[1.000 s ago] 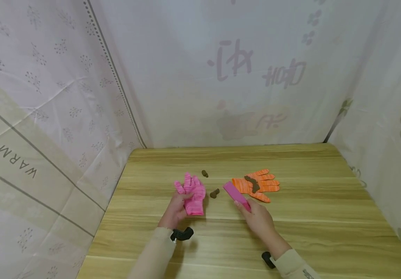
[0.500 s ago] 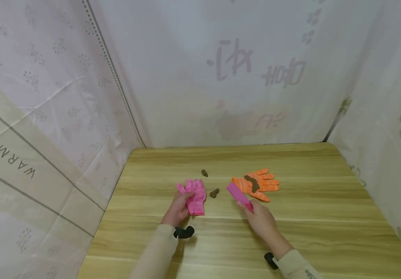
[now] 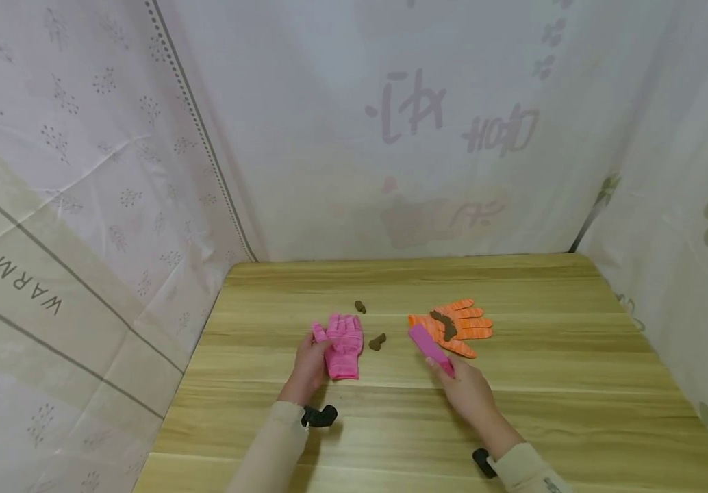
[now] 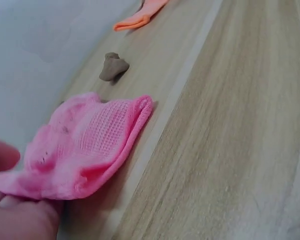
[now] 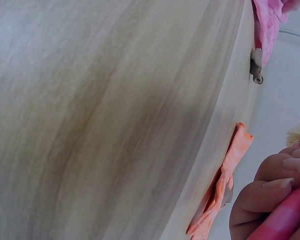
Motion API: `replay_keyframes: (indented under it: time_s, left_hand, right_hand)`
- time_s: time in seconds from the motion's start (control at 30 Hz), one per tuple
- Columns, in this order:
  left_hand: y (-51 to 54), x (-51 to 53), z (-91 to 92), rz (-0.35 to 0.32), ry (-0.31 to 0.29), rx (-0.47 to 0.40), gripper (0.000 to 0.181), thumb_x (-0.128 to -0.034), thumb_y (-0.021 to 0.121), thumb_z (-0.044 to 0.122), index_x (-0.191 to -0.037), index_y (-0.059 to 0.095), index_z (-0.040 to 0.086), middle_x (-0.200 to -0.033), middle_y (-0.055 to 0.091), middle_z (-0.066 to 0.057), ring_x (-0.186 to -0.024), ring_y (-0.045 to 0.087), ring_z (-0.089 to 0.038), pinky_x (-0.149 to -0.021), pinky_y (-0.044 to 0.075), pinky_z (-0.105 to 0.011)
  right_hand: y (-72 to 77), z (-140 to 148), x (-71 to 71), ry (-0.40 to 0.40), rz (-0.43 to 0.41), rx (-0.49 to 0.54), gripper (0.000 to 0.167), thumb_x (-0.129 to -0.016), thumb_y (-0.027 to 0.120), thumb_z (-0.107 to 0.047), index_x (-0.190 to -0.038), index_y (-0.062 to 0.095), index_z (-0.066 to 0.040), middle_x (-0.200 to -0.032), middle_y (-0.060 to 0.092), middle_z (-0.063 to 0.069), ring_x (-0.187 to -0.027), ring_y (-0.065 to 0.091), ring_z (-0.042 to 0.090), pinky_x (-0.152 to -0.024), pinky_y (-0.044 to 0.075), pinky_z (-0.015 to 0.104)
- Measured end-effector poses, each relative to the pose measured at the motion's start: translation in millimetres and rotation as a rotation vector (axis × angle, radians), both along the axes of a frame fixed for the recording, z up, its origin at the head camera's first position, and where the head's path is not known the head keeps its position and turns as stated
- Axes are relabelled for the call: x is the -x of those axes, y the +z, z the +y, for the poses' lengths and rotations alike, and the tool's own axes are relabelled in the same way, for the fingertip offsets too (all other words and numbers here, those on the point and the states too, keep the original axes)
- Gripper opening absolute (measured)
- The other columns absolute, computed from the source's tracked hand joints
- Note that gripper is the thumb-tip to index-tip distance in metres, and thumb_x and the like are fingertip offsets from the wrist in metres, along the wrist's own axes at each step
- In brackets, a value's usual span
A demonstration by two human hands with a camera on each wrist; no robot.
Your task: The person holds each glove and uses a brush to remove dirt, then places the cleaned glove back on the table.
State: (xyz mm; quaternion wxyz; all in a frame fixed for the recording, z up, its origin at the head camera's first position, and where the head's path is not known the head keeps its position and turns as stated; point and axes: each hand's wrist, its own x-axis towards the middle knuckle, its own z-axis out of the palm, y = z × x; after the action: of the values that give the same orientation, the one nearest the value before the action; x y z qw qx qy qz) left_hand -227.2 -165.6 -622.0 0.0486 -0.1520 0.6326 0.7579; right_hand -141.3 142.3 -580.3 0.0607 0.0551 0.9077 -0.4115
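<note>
My left hand grips the thumb-side edge of a pink knitted glove. In the left wrist view, fingers lie under the pink glove, with the thumb on its other side. The right hand holds a pink brush by its handle; pale bristles show in the right wrist view, where fingers curl round the brush handle. Just beyond the brush lies an orange glove, palm area bearing a brown patch.
Two small brown lumps, one nearer and one farther back, lie on the wooden table between the gloves. Patterned cloth hangs behind the table and at both sides.
The right hand and brush have shifted right, bringing the brush up to the orange glove's cuff side. The pink glove's fingers have tilted and now look shorter and closer together.
</note>
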Motion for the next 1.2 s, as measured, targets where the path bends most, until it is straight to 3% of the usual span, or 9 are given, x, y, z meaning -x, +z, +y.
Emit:
replay_keyframes:
  time_s: [0.2,0.27,0.43,0.53,0.57,0.67,0.8,1.07,1.2]
  left_hand:
    - [11.4,-0.1,1.4,0.01,0.102,0.184,0.053,-0.0926,0.053,-0.004,-0.144,0.042,-0.01,-0.143,0.051,-0.032,-0.129,0.053,-0.038,-0.107,0.049,-0.047]
    - [15.0,0.1,2.7,0.018,0.133,0.228,0.047,-0.0949,0.054,-0.002,-0.141,0.047,-0.008,-0.14,0.053,-0.03,-0.129,0.053,-0.037,-0.108,0.048,-0.046]
    - [22.3,-1.1,7.8,0.062,0.171,0.408,0.035,-0.1002,0.057,0.01,-0.134,0.058,0.001,-0.129,0.059,-0.024,-0.09,0.057,-0.023,-0.072,0.052,-0.029]
    - [28.6,-2.5,14.7,0.15,0.16,0.529,0.035,-0.0971,0.057,0.005,-0.132,0.059,0.001,-0.142,0.051,-0.028,-0.103,0.059,-0.03,-0.069,0.047,-0.03]
    - [30.5,-2.8,17.6,0.192,0.151,0.559,0.035,-0.0956,0.056,0.003,-0.131,0.059,-0.001,-0.147,0.047,-0.028,-0.113,0.059,-0.034,-0.067,0.046,-0.03]
    - [35.4,-3.2,29.0,0.294,0.134,0.635,0.036,-0.0889,0.057,-0.003,-0.124,0.062,-0.005,-0.151,0.043,-0.029,-0.142,0.037,-0.046,-0.089,0.051,-0.045]
    - [38.0,-4.4,45.2,0.34,0.093,0.678,0.027,-0.0894,0.06,-0.001,-0.116,0.067,-0.001,-0.144,0.048,-0.025,-0.138,0.038,-0.047,-0.109,0.039,-0.06]
    - [37.4,-7.8,73.2,0.382,-0.079,0.746,0.029,-0.0938,0.06,0.005,-0.122,0.067,0.007,-0.134,0.054,-0.013,-0.128,0.048,-0.033,-0.099,0.046,-0.047]
    - [32.6,-9.4,85.4,0.391,-0.181,0.808,0.035,-0.0949,0.061,0.01,-0.13,0.064,0.009,-0.136,0.056,-0.014,-0.128,0.051,-0.033,-0.1,0.048,-0.048]
  right_hand:
    - [0.0,4.3,0.4,-0.005,-0.007,-0.005,0.057,-0.099,0.047,-0.064,-0.091,0.055,-0.008,-0.065,0.037,0.0,-0.056,0.033,0.014,-0.05,0.029,0.028]
    - [0.1,5.6,0.3,-0.007,-0.012,-0.002,0.059,-0.099,0.047,-0.065,-0.091,0.055,-0.007,-0.065,0.037,0.0,-0.057,0.034,0.014,-0.05,0.03,0.028]
    - [-0.5,9.6,-0.3,-0.01,-0.024,0.015,0.06,-0.099,0.046,-0.065,-0.096,0.057,-0.006,-0.066,0.04,0.001,-0.057,0.037,0.015,-0.05,0.032,0.028]
    - [-1.2,13.6,-1.2,-0.018,-0.025,0.013,0.062,-0.098,0.045,-0.068,-0.093,0.055,-0.007,-0.068,0.04,0.002,-0.058,0.037,0.016,-0.051,0.032,0.028]
    - [-1.5,14.9,-1.3,-0.02,-0.024,0.008,0.064,-0.098,0.044,-0.069,-0.093,0.055,-0.006,-0.068,0.04,0.002,-0.058,0.037,0.016,-0.051,0.032,0.028]
    - [-1.4,18.1,-2.0,-0.027,-0.022,0.002,0.065,-0.097,0.044,-0.071,-0.091,0.054,-0.006,-0.07,0.04,0.003,-0.06,0.038,0.017,-0.052,0.032,0.029]
    - [-1.4,20.1,-2.0,-0.033,-0.022,0.007,0.063,-0.098,0.046,-0.068,-0.09,0.053,-0.006,-0.07,0.041,0.003,-0.06,0.039,0.017,-0.053,0.033,0.03]
    - [-8.7,25.7,-1.7,-0.048,-0.014,0.004,0.059,-0.099,0.046,-0.065,-0.094,0.055,-0.006,-0.069,0.039,0.003,-0.06,0.037,0.017,-0.052,0.032,0.03]
    - [-12.1,28.9,-1.8,-0.052,-0.013,0.0,0.061,-0.099,0.046,-0.066,-0.094,0.055,-0.006,-0.068,0.039,0.002,-0.059,0.037,0.016,-0.051,0.032,0.029]
